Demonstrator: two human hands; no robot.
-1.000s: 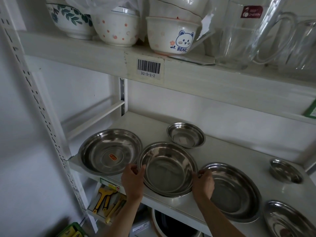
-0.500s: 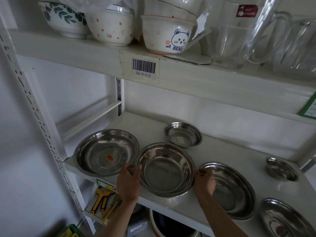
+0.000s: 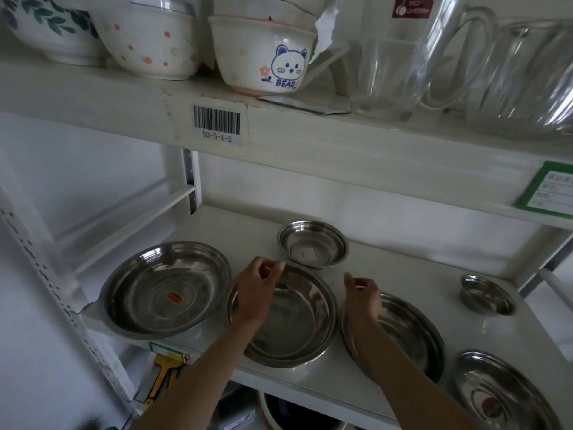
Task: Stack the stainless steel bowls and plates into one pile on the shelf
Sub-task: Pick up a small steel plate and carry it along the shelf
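A: Steel dishes are lying separately on the white shelf [image 3: 387, 268], none stacked. Where are the hands sitting?

B: Both are hovering over the middle. The left hand [image 3: 254, 293] is hanging above the round medium stainless steel bowl [image 3: 294, 318], fingers loosely curled, holding nothing. The right hand [image 3: 361, 297] is hanging over the near-left rim of the wide shallow steel plate [image 3: 409, 330], fingers half curled, also empty.

A: And the remaining pieces?

B: The largest steel plate with a red sticker [image 3: 164, 290] is sitting at the left end, just beside the medium bowl. The small steel bowl at the back [image 3: 313, 243] is resting beyond both hands. The tiny steel bowl [image 3: 486, 294] is standing at the right, and another steel plate [image 3: 502, 395] is lying at the near right corner.
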